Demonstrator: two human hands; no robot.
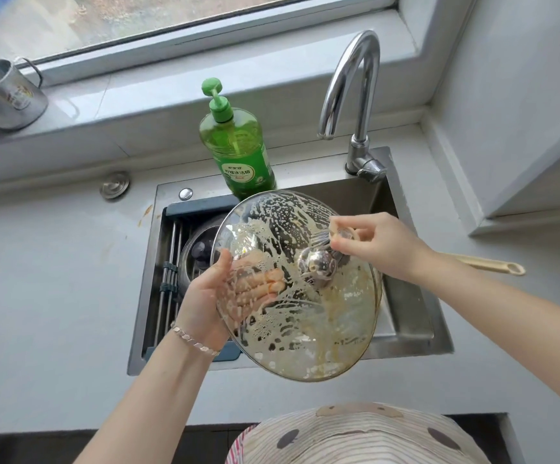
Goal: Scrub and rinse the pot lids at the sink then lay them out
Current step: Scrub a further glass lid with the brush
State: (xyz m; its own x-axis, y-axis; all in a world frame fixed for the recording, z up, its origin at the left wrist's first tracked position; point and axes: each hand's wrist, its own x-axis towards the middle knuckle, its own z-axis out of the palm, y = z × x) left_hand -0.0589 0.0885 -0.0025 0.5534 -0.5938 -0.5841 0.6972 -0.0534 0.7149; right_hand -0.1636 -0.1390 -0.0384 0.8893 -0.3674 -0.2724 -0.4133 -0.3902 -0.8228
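— What do you have at the far left?

— From my station, a metal mug (7,95) tilts on the window sill, upper left. Below it, grey counter (54,279) runs wide up to the sink (412,316) and its left edge. A rack (168,272) fills the sink's left part, and a second lid (200,252) lies on it.

— And the hands?

— The left hand (205,296) grips the glass lid (298,323) at its left rim, with the thumb on the near face and the fingers spread behind the glass. I see the lid held tilted above the sink, soapy all over. Its lower rim overhangs the sink's front edge.

— How much room up top?

— Little. The lid's upper rim crosses the foot of the green soap bottle (236,142) in my view. The faucet (355,105) arches well above, to the right.

— The right side?

— The right hand (382,242) pinches a wiry scrubber (325,241) between thumb and fingertips, just above the lid's metal knob (317,266). Past the wrist, a wooden handle (486,264) lies on the counter, right of the sink.
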